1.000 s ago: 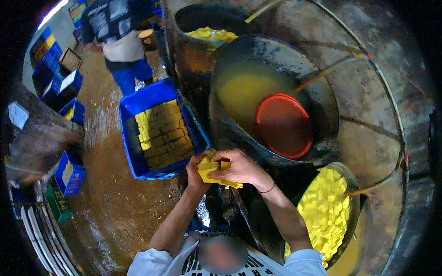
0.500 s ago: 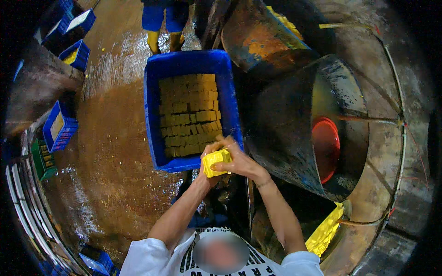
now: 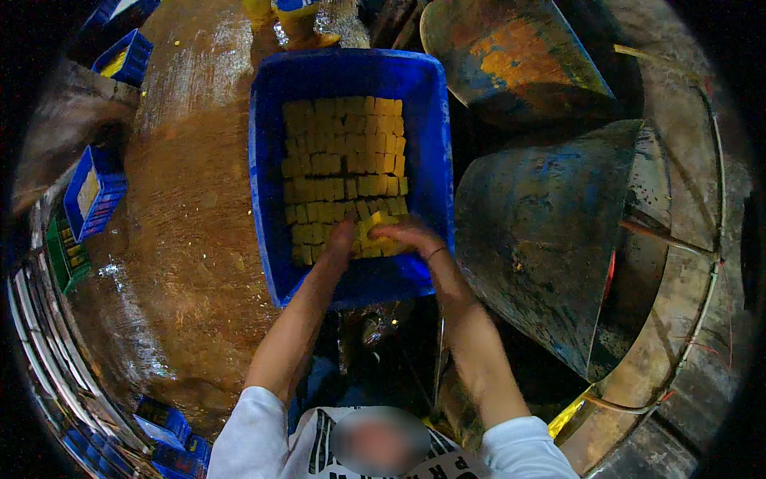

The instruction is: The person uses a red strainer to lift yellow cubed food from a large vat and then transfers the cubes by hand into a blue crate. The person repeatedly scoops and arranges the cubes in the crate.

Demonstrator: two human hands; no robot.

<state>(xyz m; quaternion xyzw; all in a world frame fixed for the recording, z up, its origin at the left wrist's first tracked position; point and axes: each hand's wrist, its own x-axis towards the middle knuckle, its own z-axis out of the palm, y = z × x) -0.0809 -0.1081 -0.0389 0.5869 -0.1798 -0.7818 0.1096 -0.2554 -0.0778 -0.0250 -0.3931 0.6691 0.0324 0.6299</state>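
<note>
A large blue plastic crate (image 3: 263,160) holds rows of yellow blocks (image 3: 319,164) packed side by side. Both my hands are inside it, over the nearer rows. My right hand (image 3: 403,233) grips a brighter yellow piece (image 3: 377,219), its thumb and fingers around it. My left hand (image 3: 341,235) is just left of that piece, fingertips down among the blocks; its fingers are blurred and partly hidden, so I cannot tell whether they hold anything.
Large dark metal drums (image 3: 535,231) stand at the right, with pipes (image 3: 714,255) along the far right. Another person's yellow boot (image 3: 311,38) is beyond the crate. Small blue crates (image 3: 96,199), a green crate (image 3: 64,255) and the wet brown floor (image 3: 179,263) lie to the left.
My hands have moved from in front of the crate down into it with the bright yellow pieces. The view has tilted down, so the crate looks larger and the drum's inside is mostly hidden.
</note>
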